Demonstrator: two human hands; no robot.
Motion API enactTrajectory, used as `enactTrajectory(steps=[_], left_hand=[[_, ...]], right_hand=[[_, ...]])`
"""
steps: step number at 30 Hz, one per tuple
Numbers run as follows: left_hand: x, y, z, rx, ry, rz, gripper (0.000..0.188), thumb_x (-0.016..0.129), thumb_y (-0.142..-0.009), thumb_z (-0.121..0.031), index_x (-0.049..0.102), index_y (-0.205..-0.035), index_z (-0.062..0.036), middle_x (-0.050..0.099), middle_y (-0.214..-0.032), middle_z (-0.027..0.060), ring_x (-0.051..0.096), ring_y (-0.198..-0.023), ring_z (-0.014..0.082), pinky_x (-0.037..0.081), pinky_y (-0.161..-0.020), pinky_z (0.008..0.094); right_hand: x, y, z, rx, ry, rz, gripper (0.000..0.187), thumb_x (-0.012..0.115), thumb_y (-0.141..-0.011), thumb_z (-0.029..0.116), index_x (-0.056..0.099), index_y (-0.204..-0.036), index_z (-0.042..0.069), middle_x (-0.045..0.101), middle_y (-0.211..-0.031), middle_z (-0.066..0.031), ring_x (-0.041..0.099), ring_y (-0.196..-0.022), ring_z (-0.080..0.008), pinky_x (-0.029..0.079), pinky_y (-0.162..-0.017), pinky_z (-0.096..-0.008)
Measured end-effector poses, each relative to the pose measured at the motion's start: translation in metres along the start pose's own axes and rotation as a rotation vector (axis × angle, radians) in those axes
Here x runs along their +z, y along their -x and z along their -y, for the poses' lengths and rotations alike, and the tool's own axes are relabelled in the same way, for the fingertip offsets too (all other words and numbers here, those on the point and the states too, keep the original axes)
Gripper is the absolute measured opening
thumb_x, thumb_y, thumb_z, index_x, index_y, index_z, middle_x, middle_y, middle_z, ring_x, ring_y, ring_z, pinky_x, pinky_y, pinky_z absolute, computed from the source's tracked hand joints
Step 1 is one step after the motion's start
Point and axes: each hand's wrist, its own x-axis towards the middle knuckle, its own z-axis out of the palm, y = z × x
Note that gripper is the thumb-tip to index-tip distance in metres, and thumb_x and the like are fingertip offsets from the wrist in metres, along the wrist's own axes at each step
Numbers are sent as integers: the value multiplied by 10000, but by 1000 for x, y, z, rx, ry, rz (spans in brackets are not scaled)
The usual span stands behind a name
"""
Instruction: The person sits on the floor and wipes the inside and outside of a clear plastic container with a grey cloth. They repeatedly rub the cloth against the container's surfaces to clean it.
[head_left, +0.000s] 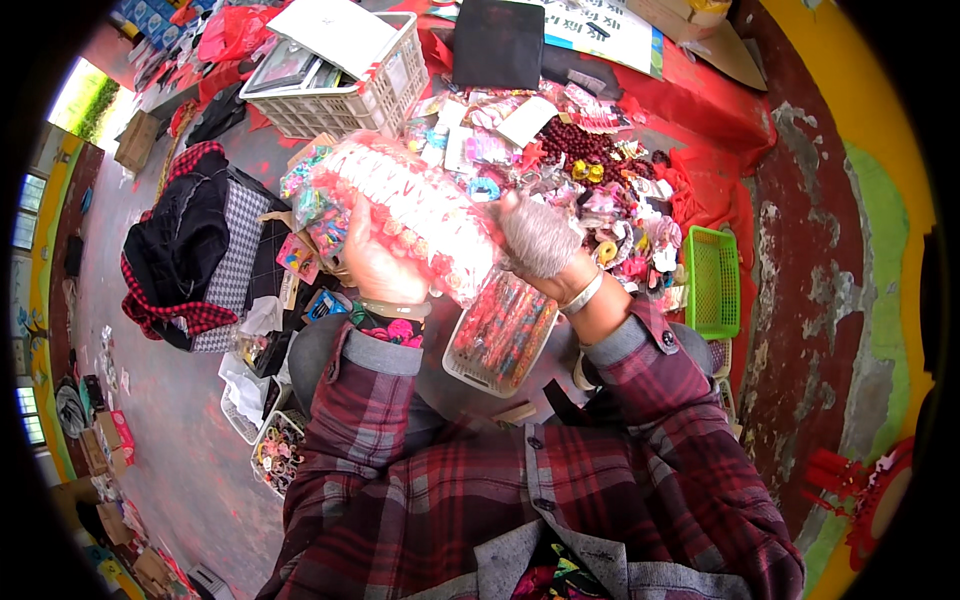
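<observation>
Pink packet (405,200) between hands (380,255) (545,240), long axis diagonal, far left to near right

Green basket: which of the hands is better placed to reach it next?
Right hand, probably: it's nearer the green basket, while the left hand is farther off, holding the pink bundle.

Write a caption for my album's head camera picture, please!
Left hand holding a pink-and-white bundle, right hand beside it, white basket nearby.
</observation>
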Motion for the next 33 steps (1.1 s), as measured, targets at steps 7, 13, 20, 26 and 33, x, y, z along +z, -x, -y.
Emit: enactTrajectory(steps=[7,13,20,26,33], left_hand=[[-7,4,3,-73,38,45,462,433,-950,-361,454,-1271,-29,562,-1202,106,560,-1077,256,435,-935,433],[1,8,5,-108,37,96,512,488,-914,-390,446,-1276,-32,556,-1210,116,553,-1082,277,421,-950,451],[7,19,16,-236,54,77,463,596,-840,-261,499,-1219,-13,586,-1153,125,557,-1072,283,418,-953,450],[-4,10,6,-149,-32,45,389,583,-817,-165,537,-1166,1,608,-1103,114,572,-1040,275,441,-925,436],[-3,4,-6,-118,-69,-64,391,573,-829,-178,528,-1174,0,607,-1105,114,577,-1028,274,444,-915,435]], right_hand=[[18,-8,-17,-523,1377,-340,288,617,-785,346,636,-632,102,563,-556,-104,572,-568,-303,431,-560,-427],[7,-9,-22,-735,1519,-228,161,578,-777,212,619,-653,119,537,-573,-82,546,-561,-268,410,-515,-415],[5,-9,-20,-566,1610,-245,123,591,-714,194,624,-705,76,578,-678,-109,582,-644,-298,451,-559,-419],[-17,-22,7,-360,1600,-151,131,599,-708,173,690,-715,79,621,-685,-139,641,-690,-293,518,-624,-386],[-17,4,34,-376,558,-646,444,352,-999,347,614,-1011,-12,641,-873,-78,602,-811,-166,475,-697,-291]])
